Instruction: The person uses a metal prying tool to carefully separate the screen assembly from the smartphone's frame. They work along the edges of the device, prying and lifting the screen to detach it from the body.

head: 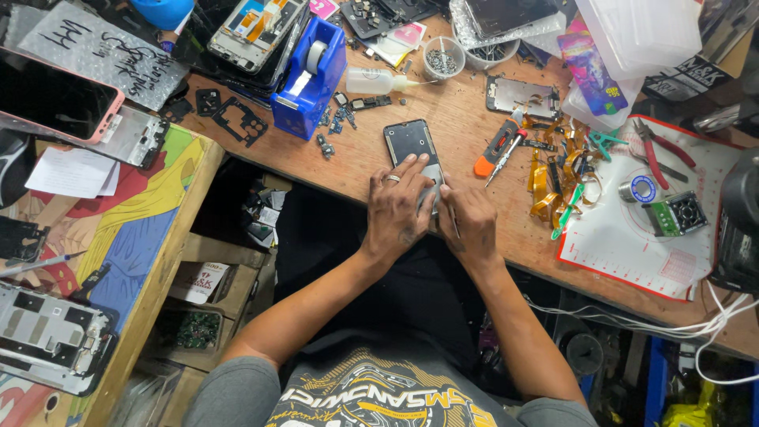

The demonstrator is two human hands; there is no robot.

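Right now, both hands down on the phone (414,154) at the near edge of the wooden bench (466,119) — dark, opened up, back facing the camera. Long axis running almost straight away from the body, top end far, bottom end tucked under the hands. Left hand (397,207) planted on the lower half, fingers spread flat and pressing, ringed finger across the body of the handset, pinning rather than wrapping. Right hand (471,221) just beside it, touching at the knuckles, fingers curled shut around a thin tool (454,225) — tip hidden between the two hands, so exact contact point impossible to tell. Phone lying up and slightly left of the right-hand fingers, directly under the left-hand ones; left hand clearly the one with more of the phone beneath it, right hand working at the lower right edge.

Off to the right, well apart from the hands: an orange-handled screwdriver (498,152), a tangle of yellow flex cables (545,178), a white mat with red border (632,237) carrying a small fan unit (678,212) and red-handled pliers (662,150). Further back, a blue tape dispenser (310,75) and a squeeze bottle (378,80) lying on its side, nozzle pointing right. Spare frames and screens scattered along the far edge and on the colourful side table (142,229) at left.
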